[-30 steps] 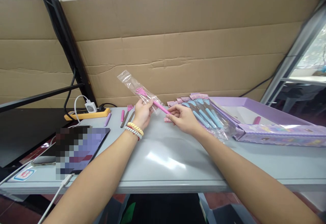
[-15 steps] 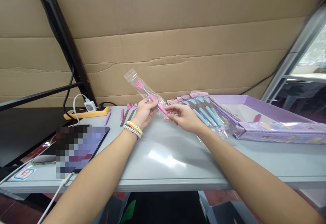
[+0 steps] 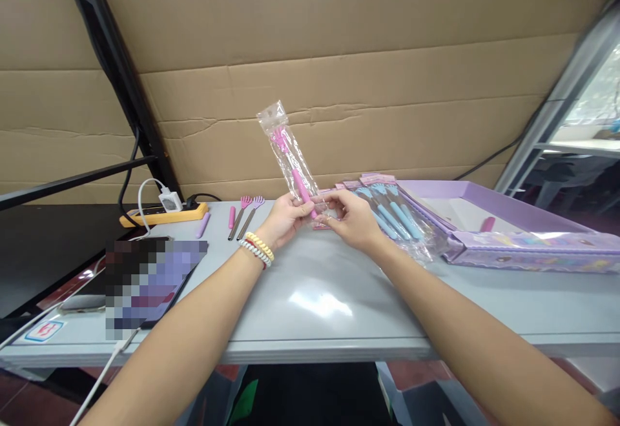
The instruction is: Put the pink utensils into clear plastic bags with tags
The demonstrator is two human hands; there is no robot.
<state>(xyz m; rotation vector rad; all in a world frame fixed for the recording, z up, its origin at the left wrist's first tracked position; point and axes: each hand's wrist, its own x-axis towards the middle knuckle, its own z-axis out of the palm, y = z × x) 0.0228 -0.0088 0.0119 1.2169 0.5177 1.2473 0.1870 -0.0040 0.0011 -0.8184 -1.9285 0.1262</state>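
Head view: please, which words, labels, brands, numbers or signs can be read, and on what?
None is readable.
White sticker with blue border: red marking, too blurred.
Pink rectangular header cards: too small.
Flat rectangular screen: pixelated.
Clear plastic bag: no text distinguishable.

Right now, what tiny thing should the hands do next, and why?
Maybe the right hand should gently nudge the pink scratcher farther up into the clear bag, while the left hand steadies it. The scratcher's claw is inside, near the bag's top, but its handle's bottom end sits down between the two hands.
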